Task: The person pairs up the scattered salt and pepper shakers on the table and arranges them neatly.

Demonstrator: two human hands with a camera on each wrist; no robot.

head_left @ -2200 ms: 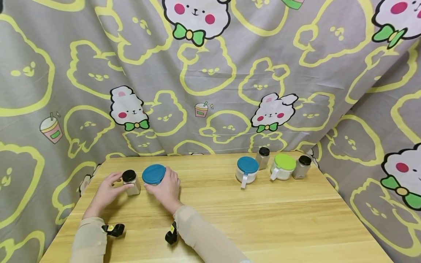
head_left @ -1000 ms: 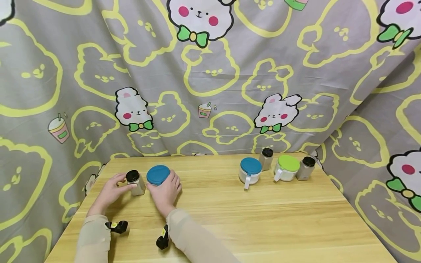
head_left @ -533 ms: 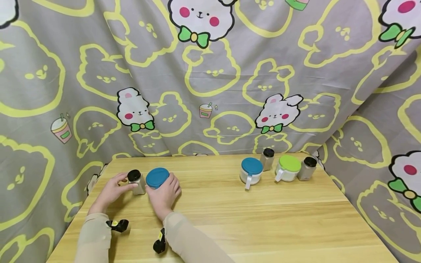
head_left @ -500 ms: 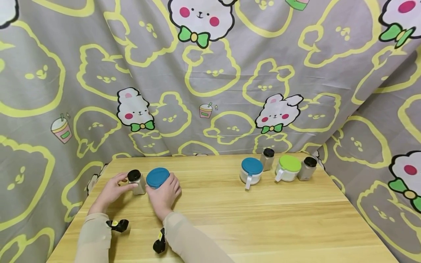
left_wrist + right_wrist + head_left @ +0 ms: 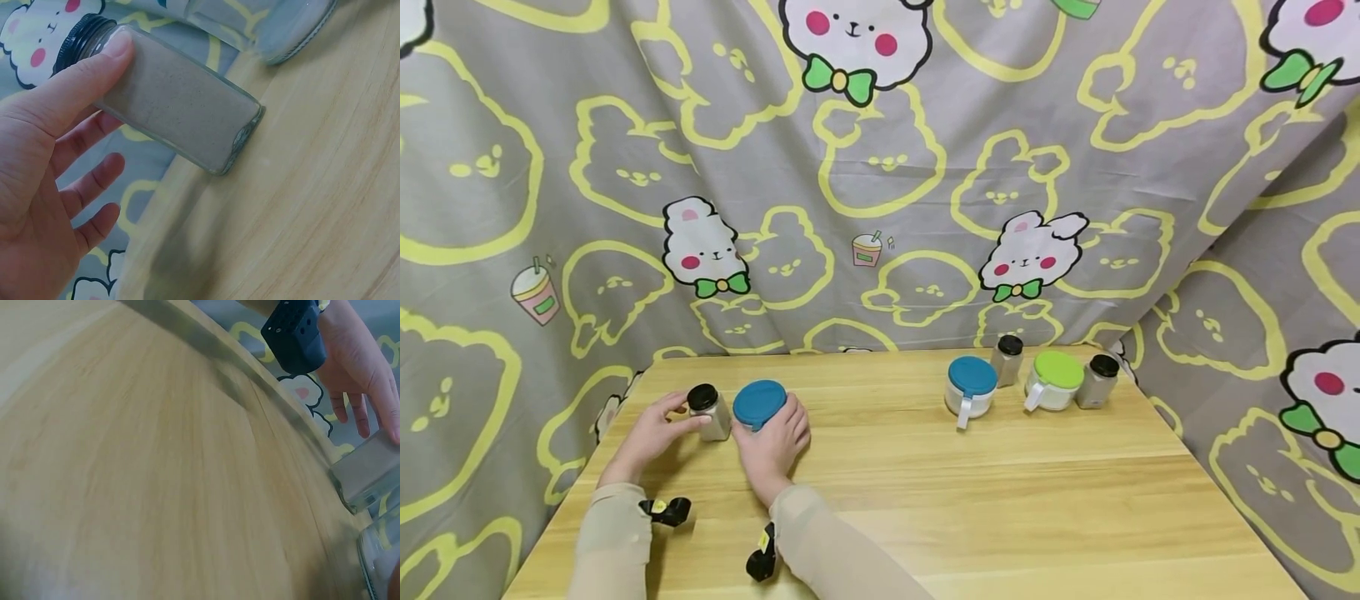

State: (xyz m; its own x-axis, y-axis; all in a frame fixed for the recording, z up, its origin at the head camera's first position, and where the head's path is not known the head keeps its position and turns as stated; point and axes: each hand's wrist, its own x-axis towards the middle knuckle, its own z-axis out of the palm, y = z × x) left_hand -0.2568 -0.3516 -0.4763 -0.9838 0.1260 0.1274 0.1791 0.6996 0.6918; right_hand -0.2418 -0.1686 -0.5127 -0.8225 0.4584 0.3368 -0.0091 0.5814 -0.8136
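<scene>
Near the table's [image 5: 925,500] left edge, the left hand [image 5: 651,433] pinches the spice bottle [image 5: 709,412] while the right hand [image 5: 771,446] wraps the blue-lidded jar [image 5: 760,406] just beside it; the 2 could knock together and tip if either shifts.

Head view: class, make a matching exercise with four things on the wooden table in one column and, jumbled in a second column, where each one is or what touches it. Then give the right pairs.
Column one
1. spice jar with black cap
2. blue-lidded jar
3. green-lidded cup
4. blue-lidded cup with white handle

Column two
A. far right, between two small black-capped jars
B. held by the left hand
C. just left of the green-lidded cup
D. under the fingers of the right hand

Pairs: 1-B, 2-D, 3-A, 4-C
</scene>
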